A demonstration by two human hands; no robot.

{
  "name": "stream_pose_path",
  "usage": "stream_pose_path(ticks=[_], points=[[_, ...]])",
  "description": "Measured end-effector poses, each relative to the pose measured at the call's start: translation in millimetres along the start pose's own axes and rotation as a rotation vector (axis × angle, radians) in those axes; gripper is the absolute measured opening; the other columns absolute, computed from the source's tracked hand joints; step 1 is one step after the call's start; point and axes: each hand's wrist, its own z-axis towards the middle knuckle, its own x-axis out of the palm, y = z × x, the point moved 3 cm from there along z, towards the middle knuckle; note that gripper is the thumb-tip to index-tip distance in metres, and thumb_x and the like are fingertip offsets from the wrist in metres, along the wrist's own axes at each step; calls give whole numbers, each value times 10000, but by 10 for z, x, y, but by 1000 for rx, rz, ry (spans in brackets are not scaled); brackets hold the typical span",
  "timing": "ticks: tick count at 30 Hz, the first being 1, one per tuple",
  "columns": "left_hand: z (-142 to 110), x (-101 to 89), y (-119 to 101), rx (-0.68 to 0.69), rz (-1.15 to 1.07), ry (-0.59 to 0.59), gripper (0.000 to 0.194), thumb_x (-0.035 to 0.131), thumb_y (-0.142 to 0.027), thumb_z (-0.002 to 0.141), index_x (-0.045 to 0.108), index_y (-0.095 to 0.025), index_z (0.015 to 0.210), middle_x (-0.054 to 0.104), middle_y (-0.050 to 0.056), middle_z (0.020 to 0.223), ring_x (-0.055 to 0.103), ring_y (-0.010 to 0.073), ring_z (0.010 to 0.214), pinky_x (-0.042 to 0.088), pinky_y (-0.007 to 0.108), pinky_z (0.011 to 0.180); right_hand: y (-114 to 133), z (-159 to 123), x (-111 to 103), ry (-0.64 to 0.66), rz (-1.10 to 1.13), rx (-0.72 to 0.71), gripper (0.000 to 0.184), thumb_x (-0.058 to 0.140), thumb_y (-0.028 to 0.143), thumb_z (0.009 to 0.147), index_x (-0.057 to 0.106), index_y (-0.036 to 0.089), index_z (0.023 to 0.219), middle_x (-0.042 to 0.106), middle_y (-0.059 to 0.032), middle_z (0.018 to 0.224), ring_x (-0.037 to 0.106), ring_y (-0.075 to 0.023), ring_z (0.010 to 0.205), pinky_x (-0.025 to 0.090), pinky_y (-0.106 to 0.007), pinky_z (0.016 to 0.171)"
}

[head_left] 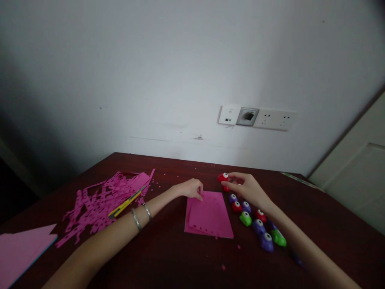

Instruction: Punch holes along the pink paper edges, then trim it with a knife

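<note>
Paper (210, 216): pinching its eleven o'clock edge with left hand (191, 188), maybe steadying; pinching red punch (223, 177), one o'clock, with right hand (247, 188).

On our table (180, 265), the paper sheets (209, 214) lie at the middle, one on top of another, with our left hand (194, 189) at their far edge. Right of them, the punches (266, 242) form a slanting row from near us toward the back; at its far end our right hand (242, 186) has one punch (223, 177). On the left we find a heap of strips (112, 196), the cutter (126, 202) along its right side. Nearer us, at far left, is a paper stack (22, 255). The wall (168, 80) stands behind the table, sockets (275, 119) on it.
</note>
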Motion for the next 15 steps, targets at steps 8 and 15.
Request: stream_pose_path(ticks=[8,15], points=[[11,-22,-45,-112,-16,24,107,723,-207,572,636,-150,597,599,1,567,520,119,528,344,205,503,-144,-509,130,46,-4,74,291,609,406,677,690,169,826,633,-27,651,491,-115,496,347,-218,440],[-4,21,25,-197,-52,11,122,707,-225,567,624,-141,535,569,-12,512,510,109,511,349,200,495,-213,-819,208,36,-116,83,223,593,377,696,650,167,649,611,-15,593,517,-138,543,364,-230,490]])
